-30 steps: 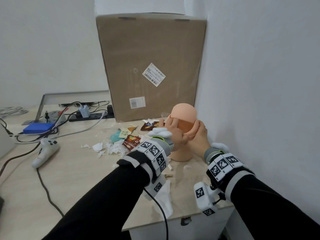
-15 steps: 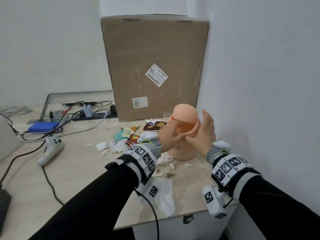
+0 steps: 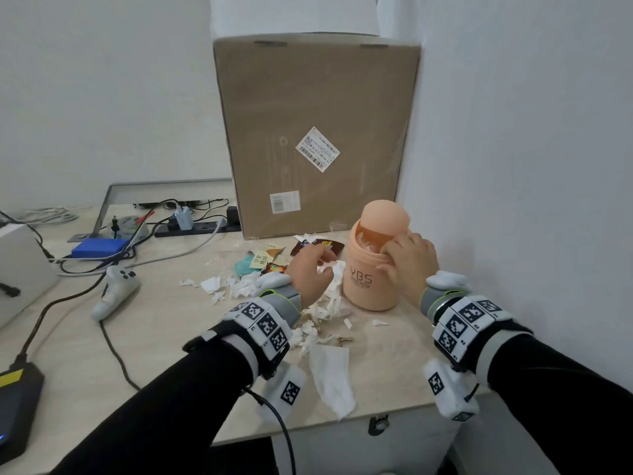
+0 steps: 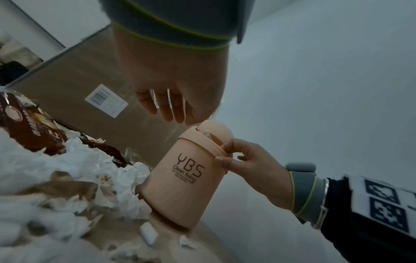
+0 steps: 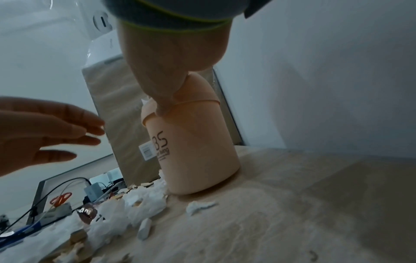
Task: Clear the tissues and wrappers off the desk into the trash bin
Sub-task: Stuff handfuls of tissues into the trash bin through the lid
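- Trash bin (image 3: 373,265): small peach plastic cylinder with a domed swing lid, smooth matte wall, dark print "YBS / Clean living". It stands upright on the tabletop (image 3: 164,323) near the right wall, just in front of a tall cardboard box (image 3: 315,138).
- Lid is tipped inward; white crumpled paper shows in the opening from the head view.
- Right hand (image 3: 411,262): its grip is curled over the bin's rim and lid edge, thumb on the outer wall, fingertips pressing at the flap. From the right wrist view only the heel of the palm and one finger show.
- Left hand (image 3: 310,269): fingers spread and relaxed, holding nothing, hovering just left of the bin above the torn paper.
- Tissues (image 3: 239,286): white, soft, shredded scraps scattered left of the bin and in front of it; one larger flat sheet (image 3: 332,378) lies near the front edge.
- Wrappers (image 3: 317,246): glossy dark brown foil, crinkled, lying behind the tissues near the box; a teal piece (image 3: 245,267) and a pale yellow label beside them, text too small to read.
- White game controller (image 3: 116,289), blue flat box (image 3: 99,248) and tangled cables occupy the left side.
- Wrist views are dim and blurred at the edges; the lower-left pile there is hard to make out.
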Demonstrator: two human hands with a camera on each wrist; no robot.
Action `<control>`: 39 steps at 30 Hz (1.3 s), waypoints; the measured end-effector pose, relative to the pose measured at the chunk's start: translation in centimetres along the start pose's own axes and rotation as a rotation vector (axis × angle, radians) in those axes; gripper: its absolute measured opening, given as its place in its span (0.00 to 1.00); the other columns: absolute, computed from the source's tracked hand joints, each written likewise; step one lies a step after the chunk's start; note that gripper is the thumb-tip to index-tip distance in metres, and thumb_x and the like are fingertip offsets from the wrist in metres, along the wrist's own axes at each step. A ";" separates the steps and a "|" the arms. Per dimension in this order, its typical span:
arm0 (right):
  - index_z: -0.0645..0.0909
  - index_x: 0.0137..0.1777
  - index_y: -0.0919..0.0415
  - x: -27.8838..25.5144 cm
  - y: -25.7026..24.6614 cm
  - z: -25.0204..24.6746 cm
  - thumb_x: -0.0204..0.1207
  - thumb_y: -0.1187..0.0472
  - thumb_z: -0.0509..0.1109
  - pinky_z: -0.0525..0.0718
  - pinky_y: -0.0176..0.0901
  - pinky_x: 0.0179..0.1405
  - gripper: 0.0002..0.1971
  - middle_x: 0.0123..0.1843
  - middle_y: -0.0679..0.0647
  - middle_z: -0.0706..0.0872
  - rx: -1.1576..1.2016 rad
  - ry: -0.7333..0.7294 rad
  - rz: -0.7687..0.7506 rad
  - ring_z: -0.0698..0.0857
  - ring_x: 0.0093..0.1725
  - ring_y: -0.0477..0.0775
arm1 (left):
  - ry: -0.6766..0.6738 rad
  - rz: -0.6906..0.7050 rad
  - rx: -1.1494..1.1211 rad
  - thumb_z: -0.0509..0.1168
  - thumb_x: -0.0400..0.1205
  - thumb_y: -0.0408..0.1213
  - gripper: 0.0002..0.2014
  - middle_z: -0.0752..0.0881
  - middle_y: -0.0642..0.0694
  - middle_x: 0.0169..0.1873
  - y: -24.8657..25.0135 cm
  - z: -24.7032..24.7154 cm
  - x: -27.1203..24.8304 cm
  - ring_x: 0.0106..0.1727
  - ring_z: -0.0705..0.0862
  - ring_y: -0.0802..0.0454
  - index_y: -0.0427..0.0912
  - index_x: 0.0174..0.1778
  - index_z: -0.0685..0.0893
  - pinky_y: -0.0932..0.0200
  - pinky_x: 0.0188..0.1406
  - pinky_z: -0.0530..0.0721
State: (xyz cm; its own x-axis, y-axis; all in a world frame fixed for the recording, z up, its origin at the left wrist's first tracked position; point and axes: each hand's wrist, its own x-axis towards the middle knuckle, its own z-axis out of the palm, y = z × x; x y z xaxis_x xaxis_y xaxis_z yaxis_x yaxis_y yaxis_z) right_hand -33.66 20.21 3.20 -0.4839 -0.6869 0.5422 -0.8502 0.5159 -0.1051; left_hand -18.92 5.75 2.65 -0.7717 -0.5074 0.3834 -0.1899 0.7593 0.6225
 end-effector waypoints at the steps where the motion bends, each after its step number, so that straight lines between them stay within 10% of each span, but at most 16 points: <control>1: 0.85 0.45 0.60 -0.1 0.3 -0.4 0.65 0.56 0.79 0.73 0.54 0.53 0.12 0.47 0.57 0.86 0.003 0.018 0.012 0.80 0.57 0.64 | -0.037 -0.004 0.011 0.63 0.78 0.30 0.10 0.84 0.47 0.51 0.2 0.2 -0.3 0.50 0.80 0.54 0.42 0.53 0.84 0.64 0.49 0.76; 15: 0.84 0.40 0.61 -3.3 4.5 -2.7 0.60 0.57 0.82 0.79 0.55 0.47 0.12 0.41 0.58 0.86 -0.035 0.021 0.054 0.82 0.51 0.67 | -0.814 -0.114 0.497 0.63 0.83 0.42 0.23 0.80 0.44 0.65 4.9 9.5 1.4 0.61 0.80 0.44 0.35 0.71 0.76 0.52 0.65 0.76; 20: 0.82 0.35 0.58 -3.7 4.1 -2.5 0.51 0.58 0.86 0.82 0.52 0.37 0.16 0.34 0.54 0.85 -0.046 0.035 -0.001 0.85 0.42 0.64 | -0.623 -0.059 0.574 0.64 0.81 0.37 0.14 0.85 0.42 0.60 3.4 11.4 1.1 0.61 0.85 0.44 0.39 0.62 0.84 0.60 0.44 0.74; 26: 0.83 0.37 0.61 -3.5 3.8 -1.8 0.56 0.64 0.83 0.80 0.56 0.42 0.13 0.35 0.57 0.85 0.054 0.061 -0.014 0.83 0.43 0.66 | -0.543 -0.115 0.425 0.65 0.81 0.37 0.09 0.87 0.43 0.50 3.7 7.1 1.8 0.52 0.86 0.46 0.39 0.54 0.86 0.57 0.54 0.84; 31: 0.83 0.38 0.60 -2.7 3.1 -1.4 0.58 0.62 0.82 0.78 0.55 0.45 0.12 0.37 0.57 0.86 0.052 0.024 -0.030 0.82 0.46 0.66 | -0.571 -0.057 0.283 0.69 0.79 0.35 0.09 0.81 0.55 0.35 3.9 0.7 0.0 0.42 0.79 0.54 0.40 0.54 0.85 0.70 0.35 0.75; 39: 0.82 0.45 0.60 -1.9 0.5 -1.0 0.68 0.59 0.75 0.73 0.55 0.55 0.08 0.46 0.57 0.85 0.021 -0.061 0.013 0.77 0.57 0.64 | -0.888 -0.100 0.528 0.73 0.76 0.39 0.28 0.83 0.43 0.62 1.6 1.1 -5.8 0.61 0.82 0.44 0.46 0.73 0.73 0.56 0.60 0.81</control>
State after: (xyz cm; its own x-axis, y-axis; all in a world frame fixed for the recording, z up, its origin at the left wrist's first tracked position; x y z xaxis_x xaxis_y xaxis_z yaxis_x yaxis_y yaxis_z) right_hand -32.92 22.26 2.99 -0.5061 -0.7105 0.4890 -0.8476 0.5146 -0.1295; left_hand -15.44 10.40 0.66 -0.8666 -0.2567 -0.4278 -0.3537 0.9209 0.1639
